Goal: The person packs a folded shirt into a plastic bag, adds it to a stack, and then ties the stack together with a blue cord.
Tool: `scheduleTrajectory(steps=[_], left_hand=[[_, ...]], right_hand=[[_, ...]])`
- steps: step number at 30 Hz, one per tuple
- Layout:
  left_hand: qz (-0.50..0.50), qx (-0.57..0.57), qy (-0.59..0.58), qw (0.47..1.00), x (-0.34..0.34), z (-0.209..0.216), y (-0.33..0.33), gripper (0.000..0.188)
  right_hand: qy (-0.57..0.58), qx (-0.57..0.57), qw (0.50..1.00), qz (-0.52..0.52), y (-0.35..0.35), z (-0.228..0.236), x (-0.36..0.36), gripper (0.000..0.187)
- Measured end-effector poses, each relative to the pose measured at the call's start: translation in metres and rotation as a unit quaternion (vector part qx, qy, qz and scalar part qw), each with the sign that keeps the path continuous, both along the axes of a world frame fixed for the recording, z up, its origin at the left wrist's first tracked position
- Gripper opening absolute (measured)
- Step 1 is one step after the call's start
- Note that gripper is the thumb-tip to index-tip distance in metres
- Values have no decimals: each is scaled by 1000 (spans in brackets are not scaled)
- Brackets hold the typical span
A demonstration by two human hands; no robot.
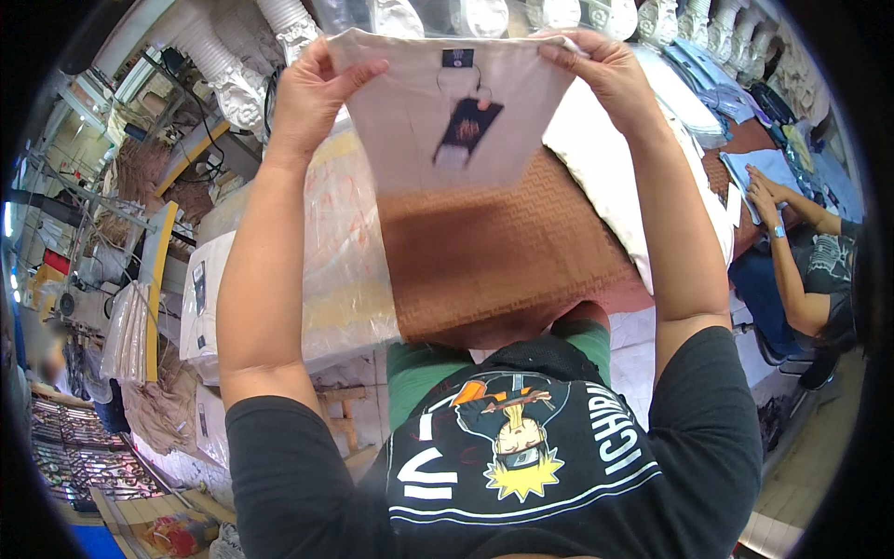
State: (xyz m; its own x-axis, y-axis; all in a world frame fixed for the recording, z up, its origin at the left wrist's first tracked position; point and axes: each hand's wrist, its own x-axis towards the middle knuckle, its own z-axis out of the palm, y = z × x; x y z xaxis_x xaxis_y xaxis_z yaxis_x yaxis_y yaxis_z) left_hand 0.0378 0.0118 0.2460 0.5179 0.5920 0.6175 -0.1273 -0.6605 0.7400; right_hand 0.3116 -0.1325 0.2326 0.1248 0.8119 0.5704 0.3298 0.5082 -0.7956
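At the top centre of the frame I hold a pale garment (396, 130) up over the brown counter (503, 265), my left fingers (361, 76) pinched on its upper left corner, my right fingers (565, 61) pinched on its upper right one. A dark tag (471, 129) hangs on its front, below a small dark label (457, 59). Clear plastic (349, 247) lies left of centre, white cloth (605, 191) to the right, and near the right edge a co-worker's hands (765, 193) are at some blue cloth (776, 164).
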Motion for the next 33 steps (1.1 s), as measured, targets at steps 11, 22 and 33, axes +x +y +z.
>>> scheduleTrajectory(steps=[11,22,33], left_hand=[[144,5,284,948,-106,-198,-85,18],[206,-190,244,929,-91,-218,-108,29],[106,-383,257,881,-107,-208,-129,42]], right_hand=[[-316,-290,903,11,-134,-148,-44,30],[-228,-365,894,-124,-132,-154,-33,23],[179,-545,819,-25,-150,-191,-70,32]])
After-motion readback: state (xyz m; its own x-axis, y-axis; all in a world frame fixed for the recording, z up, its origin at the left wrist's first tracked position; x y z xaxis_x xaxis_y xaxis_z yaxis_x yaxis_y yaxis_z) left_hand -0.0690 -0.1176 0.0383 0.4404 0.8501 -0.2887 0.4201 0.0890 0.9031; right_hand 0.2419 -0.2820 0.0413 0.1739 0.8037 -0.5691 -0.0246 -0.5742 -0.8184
